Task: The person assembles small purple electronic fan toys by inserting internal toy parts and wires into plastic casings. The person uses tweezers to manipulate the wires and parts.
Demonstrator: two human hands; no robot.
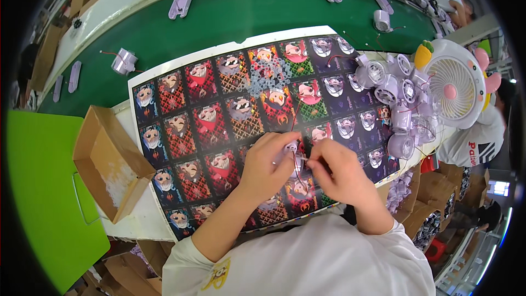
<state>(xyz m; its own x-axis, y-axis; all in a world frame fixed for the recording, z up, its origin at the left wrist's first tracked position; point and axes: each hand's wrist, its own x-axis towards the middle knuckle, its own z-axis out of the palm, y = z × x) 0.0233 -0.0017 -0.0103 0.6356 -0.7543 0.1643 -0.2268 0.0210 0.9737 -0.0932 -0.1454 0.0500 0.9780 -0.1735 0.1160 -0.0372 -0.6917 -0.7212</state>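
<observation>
Near the front edge of the printed sheet (219, 104), I am pinching a small lilac motor part (290, 151) in my closed left hand (267, 165) while my right hand (335, 169), fingers pinched, is working its thin wire; next, I judge, comes steady, fine threading.

Open box (109, 161) left of printed sheet (241, 109), small fan (452, 82) right.

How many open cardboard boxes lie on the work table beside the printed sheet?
1. The open cardboard box lies left of the printed sheet, at the table's left edge. More cartons stand below the table, partly hidden, so they are not counted.
</observation>
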